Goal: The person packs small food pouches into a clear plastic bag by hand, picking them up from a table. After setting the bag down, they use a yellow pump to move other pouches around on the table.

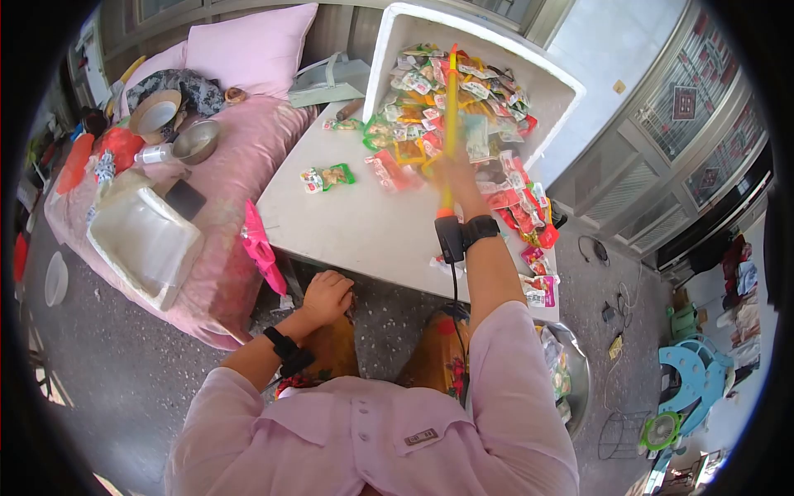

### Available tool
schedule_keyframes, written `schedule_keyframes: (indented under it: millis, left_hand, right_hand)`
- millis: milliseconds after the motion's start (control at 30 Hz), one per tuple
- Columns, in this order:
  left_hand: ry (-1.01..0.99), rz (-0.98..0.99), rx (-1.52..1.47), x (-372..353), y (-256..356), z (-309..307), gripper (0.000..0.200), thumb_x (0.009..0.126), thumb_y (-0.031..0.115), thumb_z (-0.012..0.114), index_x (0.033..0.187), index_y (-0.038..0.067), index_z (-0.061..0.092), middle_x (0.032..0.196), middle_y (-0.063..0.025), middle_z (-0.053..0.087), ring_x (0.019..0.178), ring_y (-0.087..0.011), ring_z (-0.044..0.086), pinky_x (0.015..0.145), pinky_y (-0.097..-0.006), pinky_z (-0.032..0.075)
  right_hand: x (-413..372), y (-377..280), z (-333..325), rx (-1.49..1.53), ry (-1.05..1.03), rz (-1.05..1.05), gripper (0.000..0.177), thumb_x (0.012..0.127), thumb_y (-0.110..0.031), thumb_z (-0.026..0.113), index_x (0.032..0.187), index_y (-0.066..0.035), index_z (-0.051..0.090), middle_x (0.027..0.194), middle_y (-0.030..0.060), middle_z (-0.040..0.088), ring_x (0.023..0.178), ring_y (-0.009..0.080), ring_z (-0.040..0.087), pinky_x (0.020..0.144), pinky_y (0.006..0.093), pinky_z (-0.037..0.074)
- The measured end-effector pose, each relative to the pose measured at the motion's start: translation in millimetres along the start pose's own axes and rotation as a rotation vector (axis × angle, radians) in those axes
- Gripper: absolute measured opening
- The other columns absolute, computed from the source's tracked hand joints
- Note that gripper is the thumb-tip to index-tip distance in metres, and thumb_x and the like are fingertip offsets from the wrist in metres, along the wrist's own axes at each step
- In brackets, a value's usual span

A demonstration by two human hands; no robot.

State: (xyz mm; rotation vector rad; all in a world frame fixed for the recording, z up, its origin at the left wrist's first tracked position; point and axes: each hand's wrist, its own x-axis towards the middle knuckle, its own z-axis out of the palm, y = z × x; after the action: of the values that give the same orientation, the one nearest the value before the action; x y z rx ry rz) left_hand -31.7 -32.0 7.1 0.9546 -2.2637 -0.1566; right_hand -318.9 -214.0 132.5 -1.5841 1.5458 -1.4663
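Observation:
A long yellow stick with orange ends (452, 99) is in my right hand (455, 172), which is smeared by motion but looks closed around it. The stick reaches over a heap of small snack packets (413, 107) that spills from a tipped white foam box (556, 83) onto the table (331, 219). Under my right hand lie red packets (389, 171) and more packets (521, 211) along the table's right side. On my left knee rests my left hand (328, 295), holding nothing, with its fingers laid loosely over the leg.
A green-edged packet (327, 178) lies apart on the table. To the left, a pink-covered bed (248, 149) bears a metal bowl (196, 142) and a foam lid (145, 240). A pink object (261, 248) hangs at the table's left edge. A metal basin (579, 372) holds packets beside my right leg.

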Motion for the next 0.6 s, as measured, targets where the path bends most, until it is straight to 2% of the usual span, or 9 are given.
schedule_keyframes:
  millis: [100,200,400,600]
  left_hand:
    - [0.015,-0.049,0.014,0,-2,0,0.02,0.064,0.015,0.056,0.082,0.007,0.056,0.08,-0.0081,0.055,0.082,-0.0251,0.05,0.072,-0.0369,0.038]
    - [0.005,-0.071,0.038,3,0,-3,0.017,0.064,0.015,0.056,0.08,0.007,0.056,0.079,-0.0073,0.055,0.081,-0.0241,0.05,0.071,-0.0355,0.038]
    - [0.012,-0.082,0.029,0,-5,-3,0.017,0.064,0.016,0.056,0.079,0.007,0.055,0.079,-0.0074,0.055,0.082,-0.0242,0.05,0.072,-0.0357,0.037]
    - [0.0,-0.095,0.034,-2,-5,-5,0.018,0.064,0.016,0.055,0.079,0.007,0.055,0.08,-0.0072,0.055,0.082,-0.0241,0.05,0.073,-0.0362,0.037]
  right_hand:
    - [-12,-5,0,-0.061,-0.13,0.128,0.039,0.079,-0.015,0.044,0.116,-0.004,0.036,0.09,0.0118,0.053,0.067,0.0187,0.055,0.053,0.0299,0.046]
    - [-34,-19,-5,-0.111,-0.201,0.28,0.041,0.079,-0.015,0.043,0.119,-0.007,0.035,0.091,0.0112,0.052,0.067,0.0185,0.055,0.048,0.029,0.047]
    - [-85,-15,-19,-0.056,-0.146,0.247,0.047,0.079,-0.015,0.043,0.124,-0.014,0.029,0.093,0.011,0.049,0.059,0.0177,0.054,0.043,0.0288,0.047]
    - [-129,-17,-21,-0.084,-0.126,0.339,0.047,0.08,-0.016,0.043,0.125,-0.013,0.028,0.086,0.0098,0.05,0.05,0.0172,0.052,0.043,0.0289,0.047]
